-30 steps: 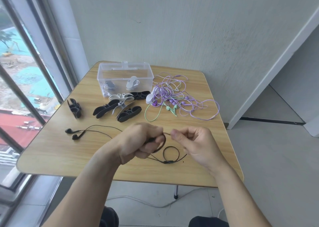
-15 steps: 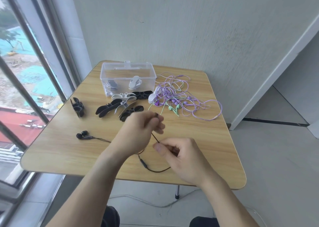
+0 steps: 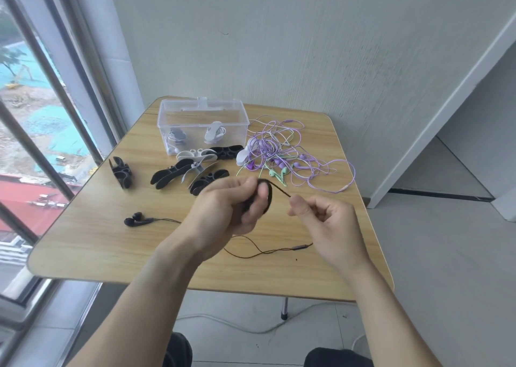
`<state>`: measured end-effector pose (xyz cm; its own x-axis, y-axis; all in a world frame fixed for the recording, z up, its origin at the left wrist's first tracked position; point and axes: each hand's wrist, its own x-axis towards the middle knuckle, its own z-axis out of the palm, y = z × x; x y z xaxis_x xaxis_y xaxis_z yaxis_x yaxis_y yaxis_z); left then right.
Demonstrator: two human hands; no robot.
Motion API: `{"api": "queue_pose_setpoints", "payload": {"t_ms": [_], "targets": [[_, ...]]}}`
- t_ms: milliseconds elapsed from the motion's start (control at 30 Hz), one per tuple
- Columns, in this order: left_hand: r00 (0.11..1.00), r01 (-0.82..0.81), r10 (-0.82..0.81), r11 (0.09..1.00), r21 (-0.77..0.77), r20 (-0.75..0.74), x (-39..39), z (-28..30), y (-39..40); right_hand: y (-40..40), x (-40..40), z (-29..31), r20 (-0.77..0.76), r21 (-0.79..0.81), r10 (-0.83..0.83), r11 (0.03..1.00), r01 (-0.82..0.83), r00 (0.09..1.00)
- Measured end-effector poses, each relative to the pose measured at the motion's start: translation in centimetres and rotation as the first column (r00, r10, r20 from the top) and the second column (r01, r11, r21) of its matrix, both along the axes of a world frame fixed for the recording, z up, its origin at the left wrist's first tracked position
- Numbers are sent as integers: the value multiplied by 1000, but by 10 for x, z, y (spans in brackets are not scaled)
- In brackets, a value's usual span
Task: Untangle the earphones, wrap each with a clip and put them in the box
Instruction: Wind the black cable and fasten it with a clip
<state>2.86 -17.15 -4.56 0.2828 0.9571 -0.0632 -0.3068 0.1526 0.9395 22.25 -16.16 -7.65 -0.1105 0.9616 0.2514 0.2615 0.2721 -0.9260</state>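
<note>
L hand: your left hand [image 3: 223,210] is curled tight round a small coil of the black earphone cord [image 3: 268,250], thumb and fingers pinching the loop above table centre.
R hand: your right hand [image 3: 326,227] pinches the same cord just right of the coil, thumb + forefinger closed on it, other fingers loosely curled.
Cord: short taut run between the 2 hands; slack drops to the table near you, inline remote at right.
Earbuds: black earbuds [image 3: 135,219] lie on the table, left of your L hand, apart from it.
Box: clear box [image 3: 202,114] at far side, lid off, 2 wrapped sets visible inside.
Clips: loose clips [image 3: 184,170], black + white, in front of box; 1 black clip [image 3: 120,171] well left of them.
Tangle: purple/green earphones [image 3: 284,157] piled right of box, on table [image 3: 83,241], untouched by either hand.
</note>
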Motion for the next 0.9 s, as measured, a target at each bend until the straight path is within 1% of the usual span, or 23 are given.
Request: {"api": "queue_pose_setpoints", "payload": {"t_ms": [67,133,267,367,433,467,500,533,567,600,633,700,733,767,800,833,867,900], "targets": [[989,-111,110,994,1,96,-1,0,2,-2,-3,-2,66,-48,87,995,-84,994],[977,-178,175,984,18,119,-1,-1,5,-5,-9,-5,107,-99,175,981,-165,979],[976,-219,219,974,66,5,0,-2,4,-10,-23,-11,143,-142,290,952,-270,946],[973,-222,227,971,91,-51,0,-5,3,-13,-30,-15,180,-170,333,937,-304,926],[954,-247,266,959,138,-135,0,-7,4,-17,-33,-16,179,-227,369,918,-327,912],[922,-273,314,942,195,-228,0,-9,5,-19,-34,-16,181,-251,388,907,-339,904],[857,-293,380,915,276,-348,-1,-12,6,-20,-34,-16,188,-265,401,900,-347,896],[771,-288,442,884,369,-459,-2,-14,8,-22,-34,-15,194,-268,411,896,-355,891],[696,-247,471,865,436,-541,-2,-17,9,-23,-34,-14,195,-262,416,895,-361,888],[647,-192,461,869,456,-607,-3,-19,9,-24,-33,-13,182,-252,417,895,-368,890],[629,-132,414,891,435,-658,-3,-20,9,-25,-32,-12,157,-239,411,898,-369,898],[624,2,264,941,339,-736,-3,-23,7,-24,-30,-7,89,-188,359,922,-338,929],[637,59,187,956,289,-748,-2,-22,6,-23,-28,-4,59,-146,316,941,-305,947],[669,100,116,965,243,-734,-1,-21,5,-20,-25,-1,32,-98,267,960,-263,963],[723,127,41,973,191,-690,0,-19,4,-18,-21,2,1,-55,224,973,-223,975],[785,147,-35,981,131,-618,1,-16,3,-14,-18,4,-24,-22,184,982,-185,983],[830,168,-99,983,76,-549,1,-14,2,-12,-15,5,-39,-5,155,988,-155,987],[849,196,-155,980,30,-505,1,-11,2,-11,-13,5,-50,-3,121,993,-122,991]]}}
